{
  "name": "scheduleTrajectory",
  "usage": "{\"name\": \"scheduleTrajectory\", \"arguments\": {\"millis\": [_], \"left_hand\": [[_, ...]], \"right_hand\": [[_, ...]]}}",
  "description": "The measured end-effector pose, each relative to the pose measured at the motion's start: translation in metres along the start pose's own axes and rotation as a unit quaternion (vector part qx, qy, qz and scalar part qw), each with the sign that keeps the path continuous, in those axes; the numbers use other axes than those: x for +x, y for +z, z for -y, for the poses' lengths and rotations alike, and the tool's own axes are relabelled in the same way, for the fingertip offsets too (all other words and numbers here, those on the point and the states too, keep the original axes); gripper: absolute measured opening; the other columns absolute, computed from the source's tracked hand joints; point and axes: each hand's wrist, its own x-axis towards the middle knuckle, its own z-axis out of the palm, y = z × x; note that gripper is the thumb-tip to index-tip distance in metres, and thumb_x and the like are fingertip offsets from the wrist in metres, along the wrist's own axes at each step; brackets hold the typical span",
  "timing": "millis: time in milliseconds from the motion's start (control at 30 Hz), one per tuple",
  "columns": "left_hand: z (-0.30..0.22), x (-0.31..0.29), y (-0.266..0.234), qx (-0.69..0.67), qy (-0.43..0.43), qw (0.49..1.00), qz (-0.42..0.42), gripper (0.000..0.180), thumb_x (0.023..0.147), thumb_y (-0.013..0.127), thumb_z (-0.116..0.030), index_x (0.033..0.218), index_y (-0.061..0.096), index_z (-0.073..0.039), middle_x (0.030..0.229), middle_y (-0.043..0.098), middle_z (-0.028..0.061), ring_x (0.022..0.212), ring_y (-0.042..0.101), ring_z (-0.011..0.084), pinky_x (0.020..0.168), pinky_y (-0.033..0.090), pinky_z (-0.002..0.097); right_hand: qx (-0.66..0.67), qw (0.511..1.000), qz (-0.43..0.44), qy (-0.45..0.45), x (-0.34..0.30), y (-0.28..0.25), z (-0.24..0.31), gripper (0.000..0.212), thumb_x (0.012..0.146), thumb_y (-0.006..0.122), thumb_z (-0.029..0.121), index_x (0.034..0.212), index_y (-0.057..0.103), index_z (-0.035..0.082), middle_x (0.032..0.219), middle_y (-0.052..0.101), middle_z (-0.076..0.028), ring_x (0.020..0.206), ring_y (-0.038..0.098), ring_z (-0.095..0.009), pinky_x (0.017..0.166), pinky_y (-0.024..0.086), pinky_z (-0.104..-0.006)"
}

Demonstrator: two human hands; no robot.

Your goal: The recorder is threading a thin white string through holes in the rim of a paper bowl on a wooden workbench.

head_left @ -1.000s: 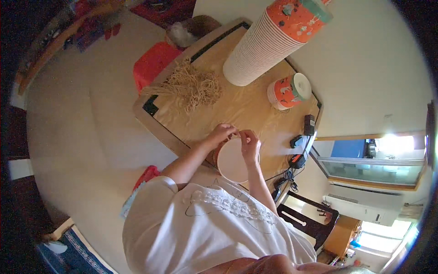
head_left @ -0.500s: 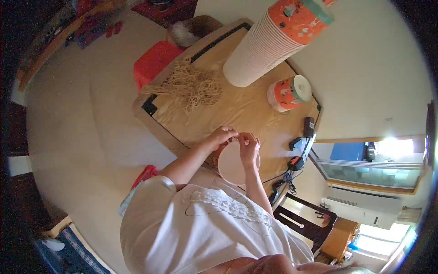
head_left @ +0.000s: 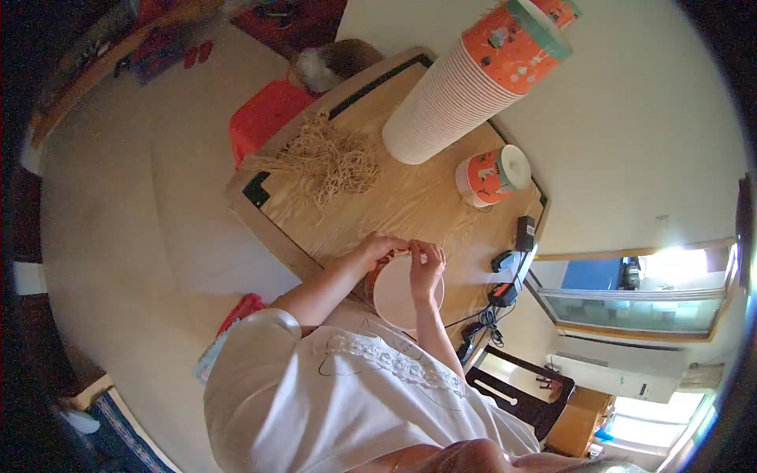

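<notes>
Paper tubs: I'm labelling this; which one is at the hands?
The open, white-lined round paper tub, by the left hand and right hand; the tall white-orange stack and short orange-green stack stand farther off.

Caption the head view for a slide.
Left hand and right hand meet at the edge of a paper cup, string and stacked cups beyond.

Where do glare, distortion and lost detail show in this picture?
Head view, right: glare washes out the lower-right window; head view, rim: the fisheye bends the room and corners fall black; head view, centre: detail between the left hand and right hand is too small to tell.
</notes>
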Motion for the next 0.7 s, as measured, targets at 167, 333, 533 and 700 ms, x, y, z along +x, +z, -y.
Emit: {"name": "scheduleTrajectory", "arguments": {"millis": [167,333,533,700], "left_hand": [[0.011,0.012,-0.009,-0.01,0.032,0.999,0.041,0.011,0.07,0.069,-0.019,0.076,0.066,-0.01,0.069,0.058,-0.0019,0.054,0.045,0.0088,0.048,0.036,0.024],[-0.003,-0.005,-0.002,-0.025,0.039,0.999,0.03,0.014,0.07,0.07,-0.02,0.079,0.066,-0.01,0.066,0.058,-0.0024,0.054,0.046,0.0068,0.047,0.037,0.0233],[-0.026,-0.019,-0.004,0.129,0.068,0.989,0.016,0.017,0.07,0.071,-0.021,0.082,0.066,-0.01,0.064,0.057,-0.004,0.049,0.044,0.0043,0.042,0.034,0.0202],[-0.024,-0.019,-0.006,0.128,0.092,0.987,0.026,0.018,0.071,0.07,-0.021,0.085,0.067,-0.009,0.064,0.058,-0.0033,0.05,0.044,0.0035,0.042,0.034,0.0192]], "right_hand": [[-0.02,0.999,0.032,-0.035,0.0,0.001,-0.001,0.011,0.081,0.057,0.016,0.083,0.065,0.01,0.084,0.062,-0.006,0.082,0.057,-0.023,0.093,0.031,-0.0392],[0.036,0.995,0.082,-0.037,0.008,-0.006,-0.003,0.015,0.082,0.057,0.013,0.089,0.064,0.003,0.082,0.064,-0.009,0.077,0.059,-0.019,0.071,0.045,-0.0308],[0.144,0.959,0.231,0.072,0.02,-0.009,-0.019,0.019,0.084,0.057,0.016,0.095,0.063,0.002,0.083,0.064,-0.006,0.076,0.058,-0.011,0.068,0.046,-0.0251],[0.18,0.944,0.27,0.055,0.029,-0.006,-0.03,0.016,0.082,0.058,0.014,0.089,0.064,0.0,0.076,0.063,-0.004,0.07,0.057,-0.011,0.064,0.046,-0.0237]]}}
